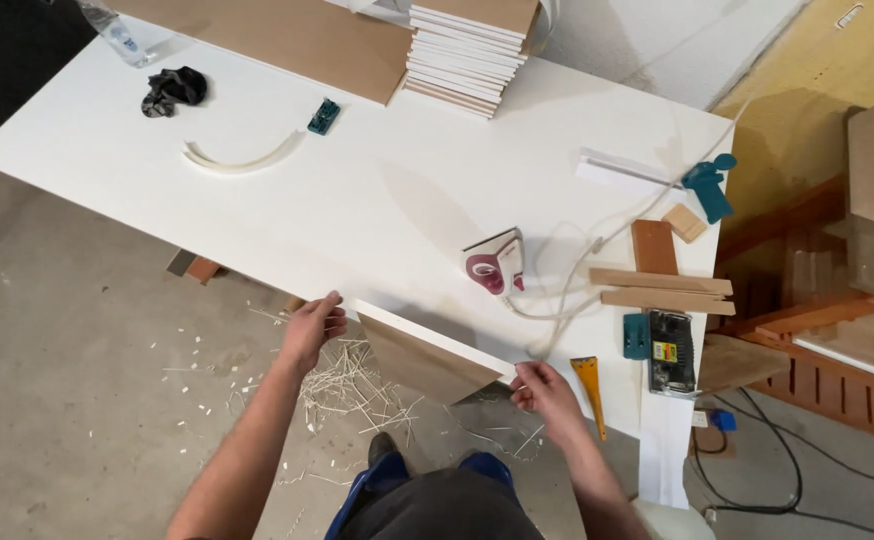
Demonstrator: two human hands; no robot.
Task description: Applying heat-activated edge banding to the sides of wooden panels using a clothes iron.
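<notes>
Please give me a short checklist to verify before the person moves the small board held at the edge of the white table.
1. Left hand on the board's left end: ok, fingers curl over its corner.
2. Right hand on the right end: ok, grip at the tip.
3. Small board supported: ok, held at both ends against the white table edge.
4. Iron away from the board: ok, but close behind.
5. Iron cord free of the right hand: cannot tell, it runs near.
6. Floor underfoot: not ok, trimmed strips litter it.
</notes>
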